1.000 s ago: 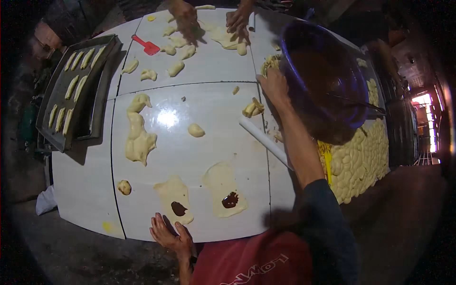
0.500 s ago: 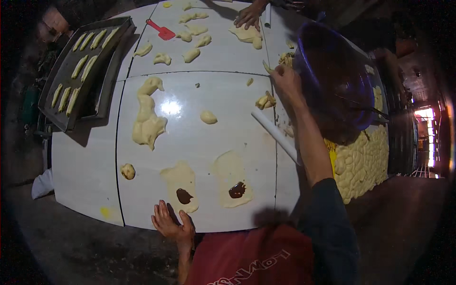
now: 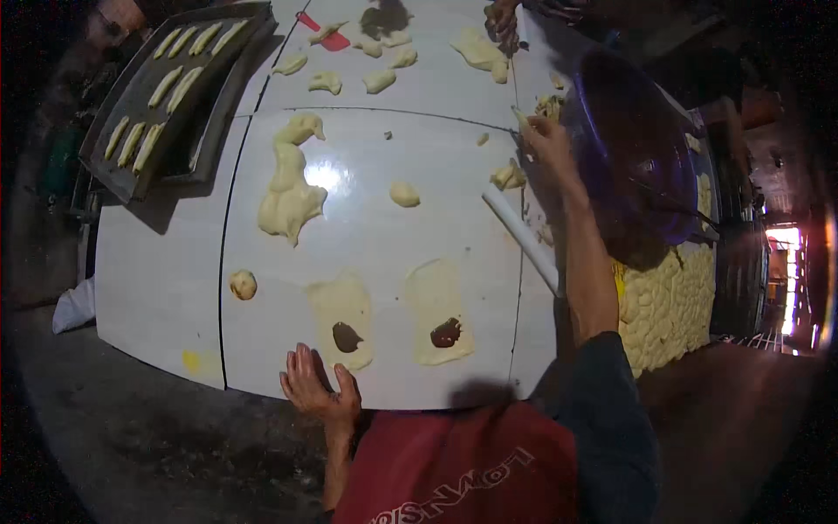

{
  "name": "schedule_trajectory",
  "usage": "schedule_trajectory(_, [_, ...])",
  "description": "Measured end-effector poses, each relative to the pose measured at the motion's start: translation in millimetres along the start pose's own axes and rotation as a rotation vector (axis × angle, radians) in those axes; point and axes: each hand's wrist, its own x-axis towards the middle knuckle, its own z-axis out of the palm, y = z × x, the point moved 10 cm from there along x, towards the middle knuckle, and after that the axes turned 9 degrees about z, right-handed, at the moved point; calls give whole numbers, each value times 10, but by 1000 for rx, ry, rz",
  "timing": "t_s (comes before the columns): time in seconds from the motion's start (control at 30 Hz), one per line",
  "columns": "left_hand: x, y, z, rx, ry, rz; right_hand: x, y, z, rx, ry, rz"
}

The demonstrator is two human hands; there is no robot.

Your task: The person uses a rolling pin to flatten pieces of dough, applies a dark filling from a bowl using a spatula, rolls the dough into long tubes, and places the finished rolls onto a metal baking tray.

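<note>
My left hand [image 3: 319,384] lies flat with fingers spread at the near table edge, beside a rolled-out dough sheet [image 3: 340,297]. A dark brown dab of filling [image 3: 346,337] sits on that sheet. Just right of it is a second dough sheet [image 3: 428,284], also with a dark dab [image 3: 445,332]. Farther off, my right hand [image 3: 550,147] pinches a thin pale strip [image 3: 521,116], its kind unclear, next to a small heap of yellowish pieces [image 3: 548,106]. Another little clump [image 3: 508,175] and a white rolling pin [image 3: 522,243] lie near my right forearm.
A large purple basin [image 3: 587,113] stands at the right, above many packed dough pieces [image 3: 668,306]. Metal trays [image 3: 131,96] with dough sticks overhang the far left. Lumpy dough [image 3: 292,192] lies mid-table. A co-worker's hand [image 3: 502,22] is near flattened dough [image 3: 480,54]; a red scraper [image 3: 332,38] lies far left.
The whole view has shifted slightly. The co-worker's hand has moved off the flattened dough to its right side. My left hand stays put, and my right hand still pinches the strip by the heap.
</note>
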Motion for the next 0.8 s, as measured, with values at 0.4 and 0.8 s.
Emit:
schedule_trajectory(0.4, [76, 30, -44, -30, 48, 35, -2534, -157, 591, 112, -706, 240])
schedule_trajectory(0.8, [476, 1546, 108, -369, -153, 575, -3320, -215, 730, -1, -710, 156])
